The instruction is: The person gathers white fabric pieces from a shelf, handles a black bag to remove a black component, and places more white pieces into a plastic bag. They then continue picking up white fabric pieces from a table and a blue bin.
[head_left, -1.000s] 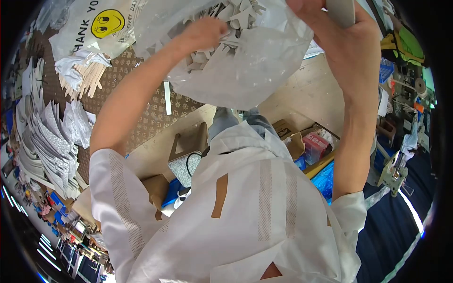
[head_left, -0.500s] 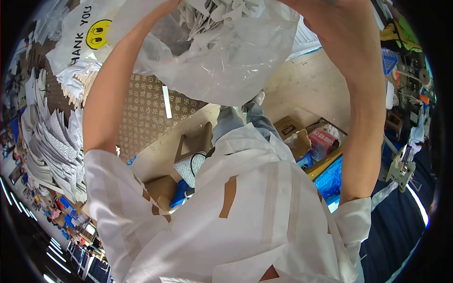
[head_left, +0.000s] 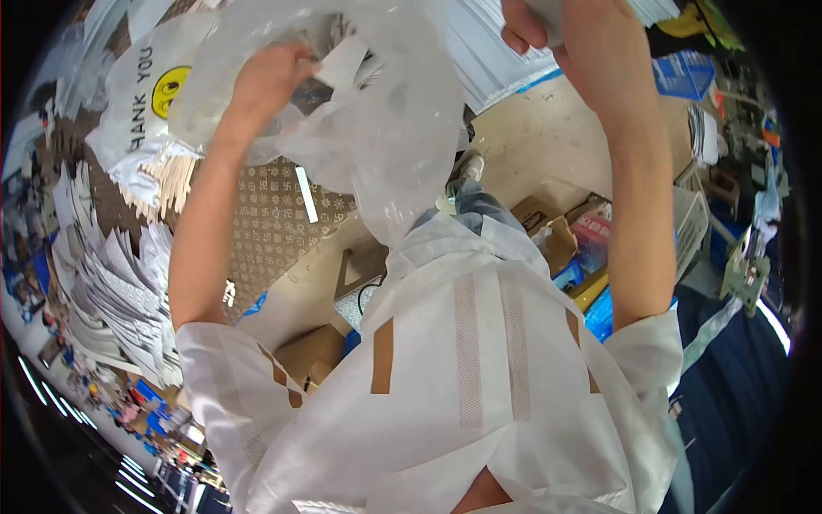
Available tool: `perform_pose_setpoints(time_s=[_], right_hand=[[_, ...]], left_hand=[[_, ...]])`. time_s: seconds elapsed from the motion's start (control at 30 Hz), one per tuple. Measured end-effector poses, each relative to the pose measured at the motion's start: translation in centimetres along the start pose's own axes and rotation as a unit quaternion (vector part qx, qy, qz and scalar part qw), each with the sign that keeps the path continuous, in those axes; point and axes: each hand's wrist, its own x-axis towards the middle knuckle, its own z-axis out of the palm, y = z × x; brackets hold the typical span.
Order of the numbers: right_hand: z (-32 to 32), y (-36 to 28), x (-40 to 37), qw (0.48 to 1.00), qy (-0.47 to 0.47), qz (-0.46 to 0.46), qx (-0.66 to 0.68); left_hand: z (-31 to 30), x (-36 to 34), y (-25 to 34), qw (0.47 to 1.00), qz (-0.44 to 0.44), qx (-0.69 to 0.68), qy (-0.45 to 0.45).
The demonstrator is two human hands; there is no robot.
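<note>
A large translucent plastic bag (head_left: pixel 411 111) fills the upper middle of the head view, its mouth gaping. White and grey cut pieces lie inside. My left hand (head_left: pixel 267 84) reaches into the mouth, fingers pinched at the edge of a white cut piece (head_left: pixel 342 62). To the right of the bag, my right hand (head_left: pixel 595 56) is raised with its fingers curled. A pale, flat piece (head_left: pixel 548 15) sits between its thumb and fingers, partly cut off by the top edge.
A "THANK YOU" bag (head_left: pixel 128 103) with a yellow smiley stands left of the plastic bag. Stacked white cut pieces (head_left: pixel 128 283) lie at the left on a brown patterned surface (head_left: pixel 265 206). Below are cardboard boxes (head_left: pixel 556 244); a blue basket (head_left: pixel 685 73) stands at the upper right.
My left hand has come down into view at the bag's mouth and pinches a white piece. My right hand has moved away from the bag, which now sags further left.
</note>
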Motion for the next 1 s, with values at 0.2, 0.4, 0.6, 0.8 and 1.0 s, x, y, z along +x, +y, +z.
perform_pose_setpoints(time_s=[0.2, 0.4, 0.6, 0.8, 1.0], right_hand=[[-4.7, 20.2, -6.9, 0.963, 0.168, 0.203, 0.052], [3.3, 35.7, -12.5, 0.860, 0.247, 0.369, 0.252], [7.6, 37.5, -10.3, 0.800, 0.248, 0.331, 0.435], [7.6, 37.5, -10.3, 0.795, 0.219, 0.326, 0.463], [8.5, 36.9, -9.9, 0.808, 0.277, 0.297, 0.427]], left_hand=[[5.6, -1.5, 3.1, 0.963, 0.046, -0.166, -0.209], [10.7, -0.1, 5.1, 0.951, 0.281, 0.021, -0.126], [10.6, -0.5, 5.8, 0.954, 0.222, 0.020, -0.199], [11.3, -4.2, 0.4, 0.944, 0.219, 0.107, -0.221], [8.3, -8.1, -1.2, 0.971, 0.109, 0.102, -0.186]])
